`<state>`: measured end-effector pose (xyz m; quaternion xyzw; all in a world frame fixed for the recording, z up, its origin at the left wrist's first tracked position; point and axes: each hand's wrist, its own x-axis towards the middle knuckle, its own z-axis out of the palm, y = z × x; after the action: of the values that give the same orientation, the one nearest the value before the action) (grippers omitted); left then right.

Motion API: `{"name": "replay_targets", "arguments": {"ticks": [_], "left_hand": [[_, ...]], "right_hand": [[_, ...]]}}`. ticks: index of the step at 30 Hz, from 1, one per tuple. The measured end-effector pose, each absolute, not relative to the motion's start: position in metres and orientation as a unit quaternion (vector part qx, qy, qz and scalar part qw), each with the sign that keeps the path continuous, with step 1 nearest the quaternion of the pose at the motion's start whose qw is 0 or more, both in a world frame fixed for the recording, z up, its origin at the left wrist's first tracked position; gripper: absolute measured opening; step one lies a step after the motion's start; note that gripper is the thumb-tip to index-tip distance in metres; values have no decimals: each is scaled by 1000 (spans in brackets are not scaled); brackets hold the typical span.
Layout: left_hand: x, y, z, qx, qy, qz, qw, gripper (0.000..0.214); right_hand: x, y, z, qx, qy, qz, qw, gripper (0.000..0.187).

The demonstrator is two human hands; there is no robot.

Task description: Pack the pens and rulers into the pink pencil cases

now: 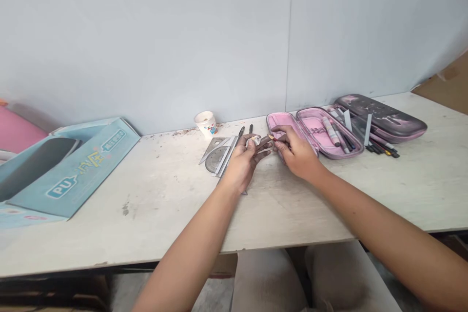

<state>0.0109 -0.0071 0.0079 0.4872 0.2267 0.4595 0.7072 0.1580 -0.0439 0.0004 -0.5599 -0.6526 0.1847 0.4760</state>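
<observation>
My left hand (243,161) holds a small white object (253,141), perhaps an eraser, between its fingers. My right hand (296,148) grips a short pencil (271,137), whose yellowish tip points left towards that object. Just behind my left hand lie a metal ruler (227,156), a set square (214,148) and a round protractor (215,160). Two dark pens (241,131) stand out beyond them. To the right of my right hand, an open pink pencil case (314,131) holds several pens and pencils.
A white paper cup (205,124) stands against the pale wall (164,44). A light blue box (73,168) sits at the left end of the scuffed white table (146,195). Several dark pens (380,148) lie beside the pencil case, and my knees show below the table edge.
</observation>
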Motion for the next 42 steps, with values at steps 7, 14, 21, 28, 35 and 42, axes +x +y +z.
{"name": "replay_targets", "arguments": {"ticks": [7, 14, 21, 28, 35, 42], "left_hand": [[9, -4, 6, 489, 223, 448, 715, 23], [7, -1, 6, 501, 224, 445, 707, 27], [7, 1, 5, 537, 244, 437, 679, 28], [-2, -1, 11, 573, 288, 428, 637, 24], [-75, 24, 26, 546, 372, 488, 571, 22], [-161, 31, 29, 543, 425, 512, 512, 28]], "right_hand": [[160, -46, 2, -546, -689, 148, 453, 39], [162, -44, 3, -578, -684, 96, 434, 37], [214, -35, -2, -766, -547, -136, 308, 33], [234, -36, -14, -792, -539, -176, 227, 36], [168, 7, 19, -646, -706, -166, 239, 32], [54, 85, 15, -555, -751, -17, 356, 56]]}}
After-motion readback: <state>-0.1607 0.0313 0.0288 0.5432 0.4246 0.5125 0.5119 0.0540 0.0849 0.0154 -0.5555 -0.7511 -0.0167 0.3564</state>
